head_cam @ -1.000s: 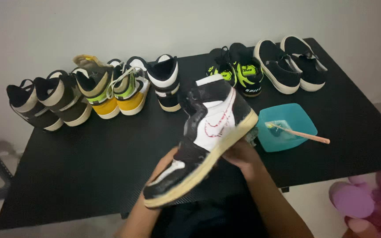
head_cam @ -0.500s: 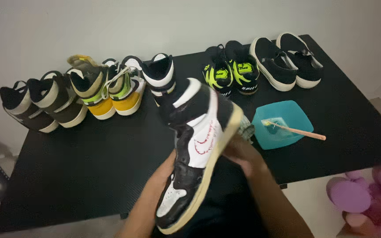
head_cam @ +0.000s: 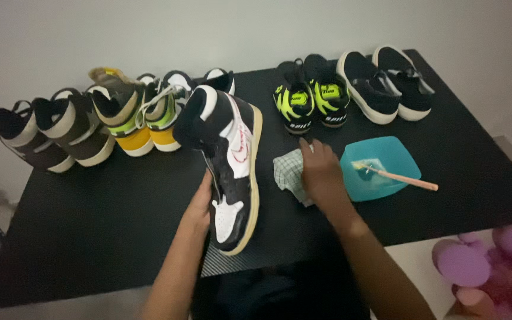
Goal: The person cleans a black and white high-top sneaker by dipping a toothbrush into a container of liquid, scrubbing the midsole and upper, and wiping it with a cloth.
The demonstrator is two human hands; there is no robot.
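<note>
From the head camera, your left hand (head_cam: 200,204) is wrapped around the side of the high-top shoe (head_cam: 229,166), fingers closed on its black-and-white upper, holding it tilted with the toe down toward you, low over the near part of the black table (head_cam: 90,225), its tan sole turned to the right. Your right hand (head_cam: 321,175) lies flat on the checked cloth (head_cam: 285,172), which sits on the table between the shoe and the teal bowl (head_cam: 386,157); the fingers are spread over the cloth and pressing on it, not yet bunched around it (I cannot tell whether the thumb has hooked an edge). As I judge it, you are at the point of picking up the cloth while the other hand keeps the shoe steady, so the next move calls for gathering the fabric into your fingers and keeping the wrist low. Mind the brush (head_cam: 398,176), which rests in the bowl with its handle sticking out to the right, just beside your hand, and a careless lift could tip it. The back edge is crowded with the row of shoes (head_cam: 120,115), the neon pair (head_cam: 309,98) and the black slip-ons (head_cam: 386,83). Open room lies on the left half of the table, and the near edge is close under the toe.
</note>
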